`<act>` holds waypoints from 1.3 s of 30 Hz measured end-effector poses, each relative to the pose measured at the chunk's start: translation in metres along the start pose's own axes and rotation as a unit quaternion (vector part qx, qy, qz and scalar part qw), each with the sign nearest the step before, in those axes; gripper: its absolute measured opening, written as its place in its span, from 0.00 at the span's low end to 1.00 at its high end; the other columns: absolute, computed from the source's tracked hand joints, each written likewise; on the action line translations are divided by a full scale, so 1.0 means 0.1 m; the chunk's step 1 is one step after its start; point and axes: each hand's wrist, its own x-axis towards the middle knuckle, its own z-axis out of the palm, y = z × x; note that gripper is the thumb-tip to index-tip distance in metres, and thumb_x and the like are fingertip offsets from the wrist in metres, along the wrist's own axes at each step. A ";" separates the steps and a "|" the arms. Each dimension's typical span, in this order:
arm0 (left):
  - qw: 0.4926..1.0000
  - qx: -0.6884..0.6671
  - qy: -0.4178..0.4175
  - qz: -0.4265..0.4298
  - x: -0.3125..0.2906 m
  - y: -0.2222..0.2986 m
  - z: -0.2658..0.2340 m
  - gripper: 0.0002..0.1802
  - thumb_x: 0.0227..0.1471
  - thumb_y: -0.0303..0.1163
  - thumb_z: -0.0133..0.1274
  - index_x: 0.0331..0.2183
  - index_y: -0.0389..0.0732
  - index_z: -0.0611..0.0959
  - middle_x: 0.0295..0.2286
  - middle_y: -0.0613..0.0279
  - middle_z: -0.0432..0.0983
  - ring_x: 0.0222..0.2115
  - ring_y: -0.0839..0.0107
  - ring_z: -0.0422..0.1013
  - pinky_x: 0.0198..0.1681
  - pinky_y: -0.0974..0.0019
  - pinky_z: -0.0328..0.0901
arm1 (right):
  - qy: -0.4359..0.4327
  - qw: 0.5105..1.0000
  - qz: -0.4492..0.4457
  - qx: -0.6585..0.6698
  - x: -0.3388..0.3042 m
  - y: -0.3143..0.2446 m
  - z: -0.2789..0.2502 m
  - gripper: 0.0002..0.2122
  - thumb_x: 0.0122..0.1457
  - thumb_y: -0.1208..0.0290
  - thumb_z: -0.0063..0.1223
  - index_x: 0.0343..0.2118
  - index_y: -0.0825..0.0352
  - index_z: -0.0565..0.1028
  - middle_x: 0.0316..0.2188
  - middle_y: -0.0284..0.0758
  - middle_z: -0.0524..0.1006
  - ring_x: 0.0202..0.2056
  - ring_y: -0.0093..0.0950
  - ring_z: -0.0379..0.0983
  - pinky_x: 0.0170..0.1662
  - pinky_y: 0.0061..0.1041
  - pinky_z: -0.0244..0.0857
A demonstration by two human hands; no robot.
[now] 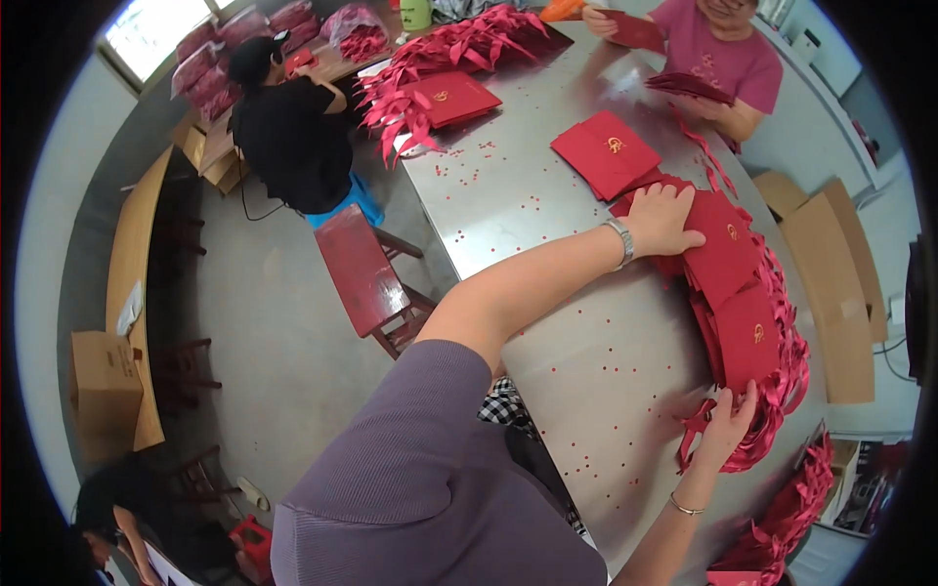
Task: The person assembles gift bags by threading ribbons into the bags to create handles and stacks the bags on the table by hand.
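The grey brushed-metal tabletop [547, 205] carries a long overlapped row of flat red paper bags with gold emblems and red ribbon handles [738, 293] along its right edge — a hard push could fan it onto the floor. The left hand [662, 221] lies flat on the far end, fingers spread, gripping nothing. The right hand [728, 427] pinches the near bag's edge, where loose ribbons may snag — and small red punched paper dots [586, 391] could slip underneath
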 end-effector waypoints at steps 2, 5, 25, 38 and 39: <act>0.999 -0.002 -0.016 -0.034 0.12 0.01 0.00 0.36 0.46 0.58 0.54 0.45 0.36 0.77 0.47 0.43 0.71 0.51 0.47 0.65 0.54 0.46 0.59 | 0.074 0.967 -0.136 -0.201 0.03 -0.08 -0.05 0.26 0.57 0.69 0.55 0.58 0.71 0.65 0.60 0.54 0.61 0.61 0.48 0.55 0.63 0.40 0.49; 0.995 0.027 -0.025 -0.092 0.15 -0.14 -0.11 0.39 0.44 0.62 0.53 0.45 0.37 0.79 0.45 0.43 0.73 0.47 0.46 0.70 0.48 0.45 0.66 | 0.028 0.962 -0.201 -0.185 0.19 -0.51 0.21 0.25 0.55 0.72 0.55 0.57 0.70 0.66 0.58 0.52 0.63 0.60 0.48 0.57 0.63 0.41 0.49; 0.980 0.074 0.042 -0.180 0.02 0.13 -0.08 0.40 0.42 0.62 0.56 0.44 0.35 0.78 0.45 0.41 0.71 0.46 0.45 0.68 0.47 0.45 0.66 | -0.179 0.885 -0.266 -0.338 0.72 -0.82 0.79 0.35 0.50 0.65 0.62 0.61 0.62 0.59 0.61 0.46 0.59 0.62 0.44 0.55 0.61 0.47 0.51; 0.961 0.031 0.112 0.250 -0.99 0.46 0.36 0.27 0.40 0.34 0.61 0.45 0.39 0.76 0.51 0.43 0.64 0.55 0.45 0.58 0.54 0.45 0.56 | -0.136 0.868 -0.206 -0.431 0.50 -0.37 0.26 0.43 0.44 0.69 0.67 0.64 0.62 0.54 0.62 0.50 0.57 0.61 0.49 0.57 0.59 0.43 0.57; 0.962 0.013 0.106 0.249 -1.01 0.41 0.37 0.24 0.40 0.32 0.59 0.43 0.39 0.77 0.49 0.45 0.67 0.52 0.47 0.62 0.52 0.46 0.58 | -0.146 0.865 -0.250 -0.410 0.57 -0.43 0.30 0.41 0.44 0.70 0.67 0.62 0.63 0.56 0.60 0.51 0.59 0.60 0.48 0.59 0.58 0.41 0.59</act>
